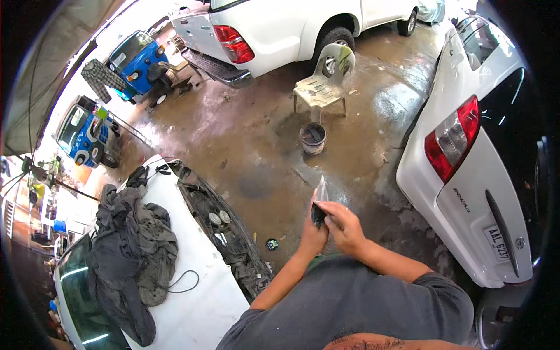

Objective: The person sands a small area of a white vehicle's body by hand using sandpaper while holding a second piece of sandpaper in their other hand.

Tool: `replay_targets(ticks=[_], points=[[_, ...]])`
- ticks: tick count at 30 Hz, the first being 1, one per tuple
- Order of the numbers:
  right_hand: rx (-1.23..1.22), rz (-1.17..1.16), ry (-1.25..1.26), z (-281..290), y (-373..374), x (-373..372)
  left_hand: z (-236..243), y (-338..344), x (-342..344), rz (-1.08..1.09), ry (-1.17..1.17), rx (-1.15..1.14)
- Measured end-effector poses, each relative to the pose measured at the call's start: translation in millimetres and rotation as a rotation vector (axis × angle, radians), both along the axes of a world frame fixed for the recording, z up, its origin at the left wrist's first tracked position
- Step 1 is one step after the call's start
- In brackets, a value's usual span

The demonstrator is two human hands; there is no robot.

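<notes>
Both hands are together in front of my body at the middle of the head view. My left hand [314,234] is closed around a thin dark piece [318,216] that looks like a sheet or pad; its kind is unclear. A pale, pointed part [322,189] sticks up beyond the fingers, and I cannot tell whether it belongs to the same piece. My right hand [344,226] pinches the dark piece from the other side, its fingertips against it. The left fingers are partly hidden behind what is held.
Ahead, a bucket [313,150] with dark contents stands before a worn plastic chair [319,92] on the wet floor. Left, dark cloth [131,256] lies on a white car hood [201,297] beside an exposed front end [219,219]. White vehicles stand right [429,189] and behind [280,35].
</notes>
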State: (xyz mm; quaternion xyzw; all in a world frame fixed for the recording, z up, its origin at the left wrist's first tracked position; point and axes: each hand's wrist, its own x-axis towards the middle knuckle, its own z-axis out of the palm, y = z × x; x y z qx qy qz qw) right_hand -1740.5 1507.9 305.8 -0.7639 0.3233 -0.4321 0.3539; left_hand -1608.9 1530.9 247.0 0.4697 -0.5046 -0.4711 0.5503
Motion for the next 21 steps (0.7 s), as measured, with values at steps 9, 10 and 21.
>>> replay_targets(ticks=[9,10,21], points=[[0.029,0.115,-0.005,-8.2,-75.9,13.3,-3.9,-51.4,10.8,0.122,-0.149,0.002],[-0.015,0.143,0.003,-9.4,-83.1,12.4,-19.8,-56.8,13.6,0.099,-0.168,0.027],[-0.096,0.327,-0.181,9.1,-242.8,-95.1,35.7,-110.1,-50.1,0.357,0.917,0.257]])
